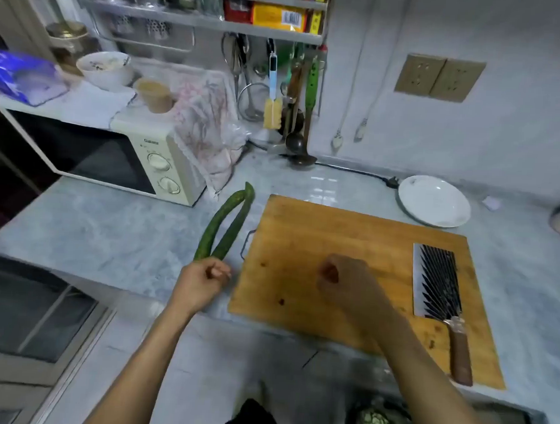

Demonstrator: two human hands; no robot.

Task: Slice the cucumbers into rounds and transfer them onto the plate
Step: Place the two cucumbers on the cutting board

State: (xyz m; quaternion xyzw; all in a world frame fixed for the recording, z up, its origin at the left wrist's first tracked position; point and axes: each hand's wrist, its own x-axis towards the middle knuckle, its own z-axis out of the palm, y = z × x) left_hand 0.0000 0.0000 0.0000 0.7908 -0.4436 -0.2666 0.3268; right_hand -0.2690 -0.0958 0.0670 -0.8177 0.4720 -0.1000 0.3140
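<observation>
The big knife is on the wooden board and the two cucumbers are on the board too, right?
Not quite. The knife is on the board, but the cucumbers lie on the counter left of it, as the head view shows.
</observation>
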